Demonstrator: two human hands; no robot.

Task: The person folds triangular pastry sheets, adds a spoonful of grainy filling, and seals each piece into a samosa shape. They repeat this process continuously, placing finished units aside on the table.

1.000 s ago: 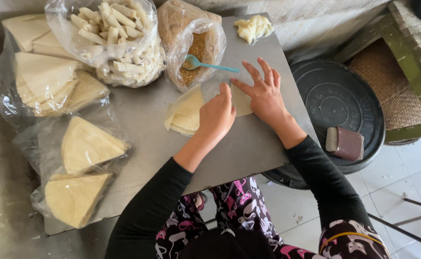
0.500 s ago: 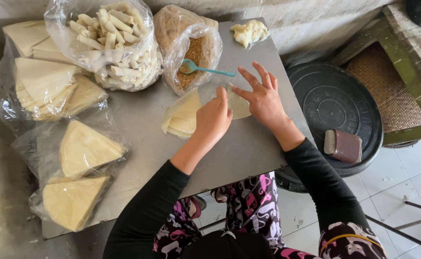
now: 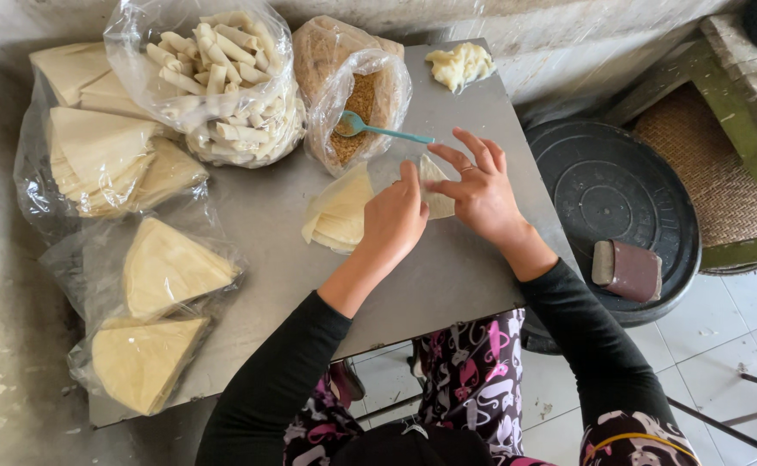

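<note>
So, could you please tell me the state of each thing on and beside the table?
left hand: pressing on the wrapper stack
right hand: fingers spread on a wrapper
wrapper stack: loose, unbagged
filling bag: open, teal spoon resting in it
rolls bag: full of rolled pieces
paste lump: bare on the table
black lid: flat, brown block lying on it

1. The table (image 3: 447, 285) is bare in front of the two hands, so a hand can slide there.
2. Behind the hands, the bag of filling (image 3: 357, 103) and the bag of rolls (image 3: 223, 78) block the way.
3. Bags of wrappers (image 3: 167, 267) crowd the left side.
</note>
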